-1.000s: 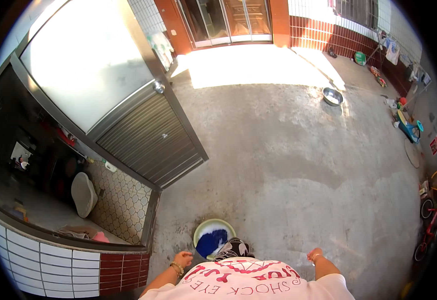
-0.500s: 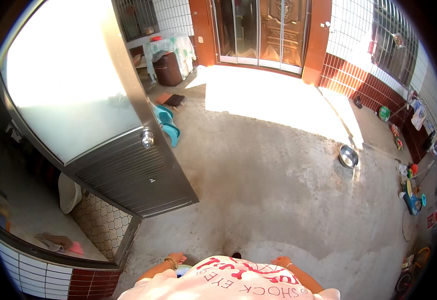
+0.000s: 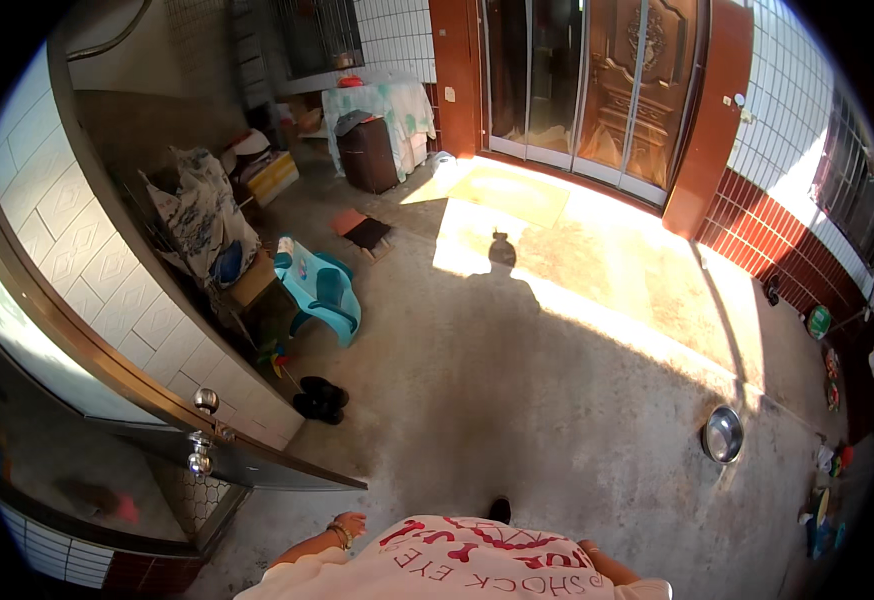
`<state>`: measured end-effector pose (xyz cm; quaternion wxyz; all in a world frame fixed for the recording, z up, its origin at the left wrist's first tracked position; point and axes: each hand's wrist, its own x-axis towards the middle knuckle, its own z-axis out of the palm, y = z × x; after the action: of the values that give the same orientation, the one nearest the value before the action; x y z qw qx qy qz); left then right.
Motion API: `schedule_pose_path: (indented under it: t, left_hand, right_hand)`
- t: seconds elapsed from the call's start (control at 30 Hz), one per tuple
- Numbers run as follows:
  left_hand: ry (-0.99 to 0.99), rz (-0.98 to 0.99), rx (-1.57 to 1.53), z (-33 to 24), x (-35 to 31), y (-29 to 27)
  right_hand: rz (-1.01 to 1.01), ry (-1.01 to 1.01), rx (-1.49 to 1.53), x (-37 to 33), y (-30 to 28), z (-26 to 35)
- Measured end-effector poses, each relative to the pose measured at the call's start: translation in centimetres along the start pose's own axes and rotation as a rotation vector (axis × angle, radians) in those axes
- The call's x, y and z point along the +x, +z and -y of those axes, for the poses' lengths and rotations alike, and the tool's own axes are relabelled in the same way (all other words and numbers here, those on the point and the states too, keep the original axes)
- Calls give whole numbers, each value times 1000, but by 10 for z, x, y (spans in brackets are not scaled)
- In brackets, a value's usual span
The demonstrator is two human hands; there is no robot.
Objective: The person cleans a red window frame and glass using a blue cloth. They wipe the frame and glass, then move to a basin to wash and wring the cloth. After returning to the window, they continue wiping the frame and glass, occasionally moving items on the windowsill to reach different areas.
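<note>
My left hand hangs at the lower edge beside my pale pink shirt, a bracelet on its wrist. Its fingers look loosely apart and nothing shows in them. On the other side of the shirt, my right hand is mostly hidden by the cloth, so its fingers cannot be made out. Nearest to my left hand is the dark-framed door, which stands swung out with its round metal knobs facing the left. A dark shoe tip pokes out below the shirt.
A turquoise plastic child's chair and black shoes stand left of the concrete floor. A metal basin lies at the right. Farther off are a brown suitcase, a cloth-covered table and a carved door.
My view has moved forward and turned, so the door now shows edge-on at the left and the chair and shoes behind it appear. My shadow has come into view. My right hand has become more hidden.
</note>
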<state>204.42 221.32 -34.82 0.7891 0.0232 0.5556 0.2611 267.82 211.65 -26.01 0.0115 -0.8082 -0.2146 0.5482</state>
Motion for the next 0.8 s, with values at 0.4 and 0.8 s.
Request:
schedule_pose_path:
  t: [0.4,0.8]
  left_hand:
    - [-224,-589,344,-120,58,114]
    - [586,-469,738,-692,302,367]
  right_hand:
    - [155,-364,147,257,-138,432]
    - [216,-219,21,338,-240,759]
